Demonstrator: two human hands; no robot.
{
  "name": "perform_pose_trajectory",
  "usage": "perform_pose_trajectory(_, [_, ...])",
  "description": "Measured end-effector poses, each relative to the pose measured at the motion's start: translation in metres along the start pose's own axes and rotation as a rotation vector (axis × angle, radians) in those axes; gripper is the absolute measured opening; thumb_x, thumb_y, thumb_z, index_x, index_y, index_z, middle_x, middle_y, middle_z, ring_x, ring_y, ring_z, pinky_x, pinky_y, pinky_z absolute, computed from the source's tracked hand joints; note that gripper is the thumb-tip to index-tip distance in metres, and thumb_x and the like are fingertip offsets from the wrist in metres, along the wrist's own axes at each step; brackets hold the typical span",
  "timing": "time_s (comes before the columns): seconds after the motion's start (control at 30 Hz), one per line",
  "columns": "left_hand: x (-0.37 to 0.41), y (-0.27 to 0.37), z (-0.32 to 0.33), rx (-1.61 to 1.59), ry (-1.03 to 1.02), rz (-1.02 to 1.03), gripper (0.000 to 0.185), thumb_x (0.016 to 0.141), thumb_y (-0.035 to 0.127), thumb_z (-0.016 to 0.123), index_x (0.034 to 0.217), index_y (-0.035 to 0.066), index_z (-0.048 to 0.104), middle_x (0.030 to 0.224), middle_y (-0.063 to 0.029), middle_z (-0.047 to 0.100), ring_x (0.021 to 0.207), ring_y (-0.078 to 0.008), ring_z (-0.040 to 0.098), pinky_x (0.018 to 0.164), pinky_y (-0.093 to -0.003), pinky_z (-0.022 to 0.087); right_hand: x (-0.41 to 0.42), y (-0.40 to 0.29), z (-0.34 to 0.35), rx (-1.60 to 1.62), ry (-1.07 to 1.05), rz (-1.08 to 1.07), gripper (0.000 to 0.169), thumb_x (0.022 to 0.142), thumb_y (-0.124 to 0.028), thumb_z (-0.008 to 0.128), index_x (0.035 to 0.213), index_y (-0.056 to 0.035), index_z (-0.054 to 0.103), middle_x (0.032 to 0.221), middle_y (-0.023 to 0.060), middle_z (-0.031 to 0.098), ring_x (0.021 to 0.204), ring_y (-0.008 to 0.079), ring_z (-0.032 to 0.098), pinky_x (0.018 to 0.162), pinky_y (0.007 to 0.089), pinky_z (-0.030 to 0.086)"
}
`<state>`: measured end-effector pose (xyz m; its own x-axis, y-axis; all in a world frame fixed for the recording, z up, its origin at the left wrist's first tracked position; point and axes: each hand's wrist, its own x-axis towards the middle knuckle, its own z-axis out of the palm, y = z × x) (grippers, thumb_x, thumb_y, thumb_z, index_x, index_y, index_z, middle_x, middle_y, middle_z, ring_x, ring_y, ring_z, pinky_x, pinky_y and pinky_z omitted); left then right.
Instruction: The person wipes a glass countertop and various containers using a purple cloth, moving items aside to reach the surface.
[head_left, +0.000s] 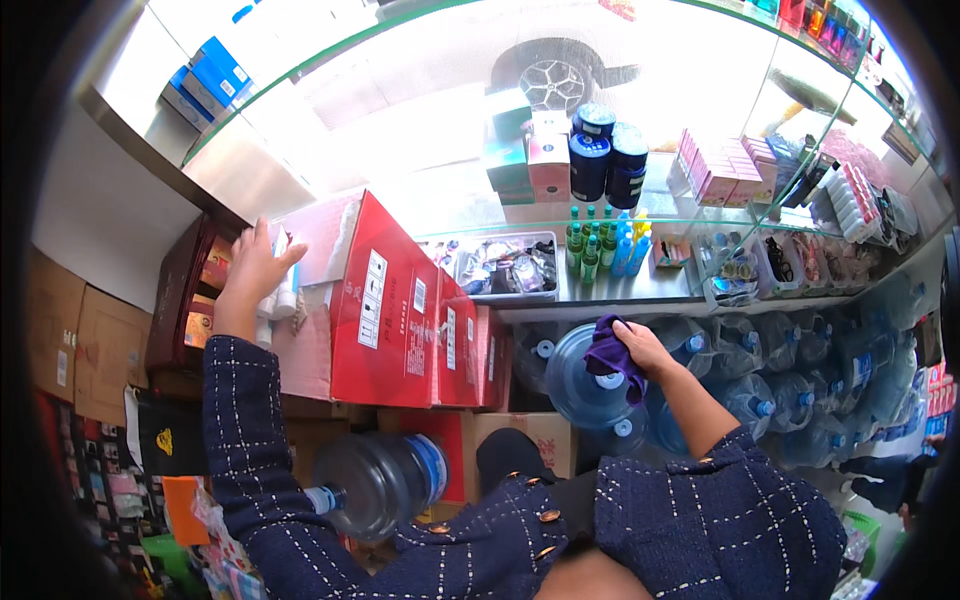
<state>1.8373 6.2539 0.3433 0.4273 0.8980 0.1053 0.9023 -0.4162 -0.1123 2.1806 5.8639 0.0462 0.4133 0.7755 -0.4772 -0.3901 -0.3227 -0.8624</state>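
Observation:
My right hand (643, 351) grips a bunched purple cloth (609, 346). The cloth hangs over the top of a large blue water jug (574, 379) and partly covers it near its white cap (609, 381). On the left, my left hand (257, 264) has its fingers spread above several white tubes or bottles (286, 294). These lie on top of a large red carton (397, 300) with a torn pink upper side. Whether my left fingers touch the tubes is hard to tell.
Another water jug (367, 480) lies on its side below my left arm. Many bagged jugs (750, 401) stand at the right. Ahead, a glass display case (637, 223) holds small green bottles (589, 255), dark blue tubs (589, 157) and a tray of small packets (556, 289).

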Motion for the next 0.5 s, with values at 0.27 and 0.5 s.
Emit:
perform_pose_trajectory(0.27, [-0.087, 0.029, -0.011, -0.169, 0.421, 0.322, 0.068, 0.082, 0.038, 0.068, 0.132, -0.002, 0.048, 0.131, -0.0261, 0.05, 0.123, -0.0393, 0.045, 0.103, -0.044, 0.039, 0.007, -0.007, 0.031, 0.02, -0.206, -0.011, 0.025, 0.098, -0.023, 0.054, 0.108, -0.0013, 0.061, 0.096, 0.001, 0.063, 0.085, 0.0095, 0.058, 0.079, 0.0261, 0.048])
perform_pose_trajectory(0.5, [-0.112, -0.029, 0.023, -0.378, 0.335, 0.079, 0.067, 0.079, 0.037, 0.072, 0.129, -0.003, 0.05, 0.127, -0.0252, 0.051, 0.12, -0.0397, 0.047, 0.102, -0.0451, 0.037, -0.006, 0.001, 0.032, -0.046, -0.246, 0.028, 0.026, 0.098, -0.024, 0.054, 0.111, -0.0033, 0.062, 0.099, 0.0017, 0.064, 0.087, 0.0106, 0.061, 0.079, 0.0275, 0.05])
